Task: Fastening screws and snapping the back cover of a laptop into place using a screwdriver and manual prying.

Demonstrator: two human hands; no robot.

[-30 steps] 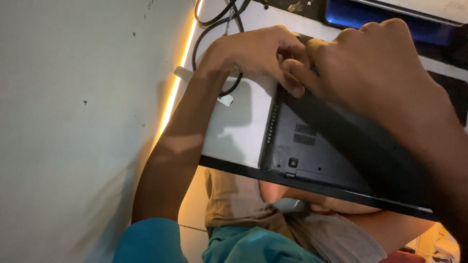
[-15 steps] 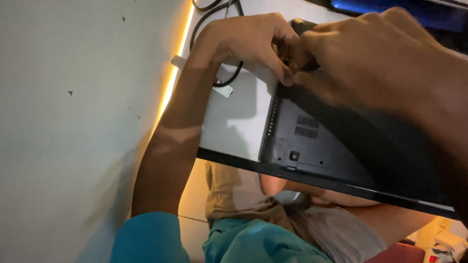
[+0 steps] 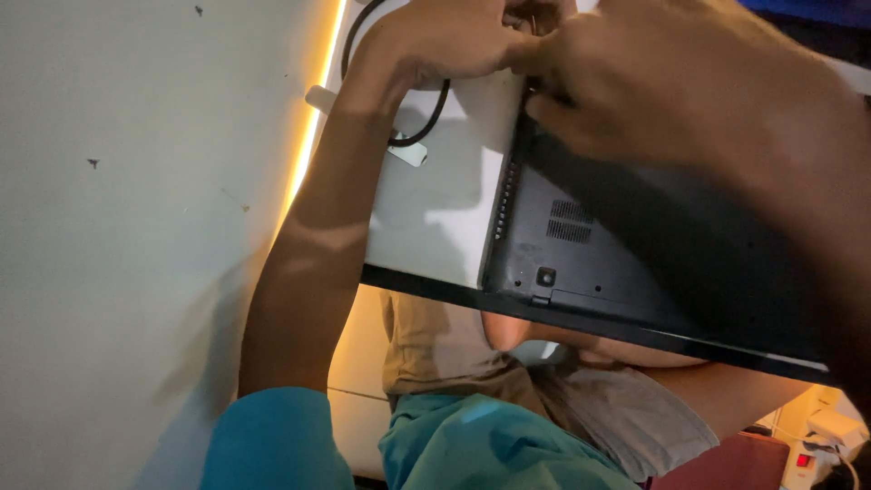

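Two hands are pressed together at the upper edge of an upturned black laptop (image 3: 626, 263), which lies on the white bench (image 3: 435, 209) right of centre. The left hand (image 3: 445, 41) is curled at that corner; the right hand (image 3: 662, 86) is pinched there, though what is gripped cannot be told. Fine work at this corner seems under way; steady, small fingertip movements appear needed next. Compared with the earlier frame, both hands sit higher and the laptop fills more of the view.
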